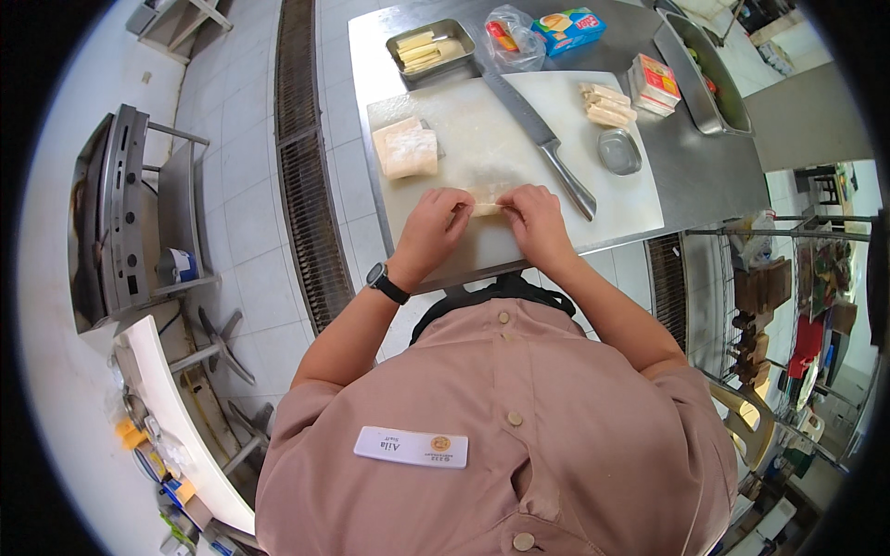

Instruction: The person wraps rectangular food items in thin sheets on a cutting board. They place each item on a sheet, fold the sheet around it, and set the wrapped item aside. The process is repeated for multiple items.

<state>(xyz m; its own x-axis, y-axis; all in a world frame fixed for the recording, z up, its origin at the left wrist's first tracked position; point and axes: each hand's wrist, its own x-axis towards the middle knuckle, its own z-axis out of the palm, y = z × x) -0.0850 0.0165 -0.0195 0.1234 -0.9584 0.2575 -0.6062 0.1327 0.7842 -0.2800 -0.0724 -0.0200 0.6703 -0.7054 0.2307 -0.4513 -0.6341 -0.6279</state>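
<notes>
My left hand (436, 225) and my right hand (535, 221) pinch the two ends of a pale, thin wrapper (487, 202), partly rolled, low on the white cutting board (501, 243). Fingers hide its ends, and I cannot make out any filling. Beyond my left hand lies a stack of square wrappers (408, 153). A large knife (533, 125) rests diagonally past my right hand, its handle toward me. Right of it sit a small clear dish (619, 152) and a pile of finished-looking pale rolls (608, 105).
Behind the board stand a metal tray (408, 79) with pale yellow sticks, a plastic bag (513, 39) and a blue box (569, 31). A red-and-white carton (654, 83) and a deep steel pan (714, 93) with vegetables occupy the steel table's (714, 190) right side.
</notes>
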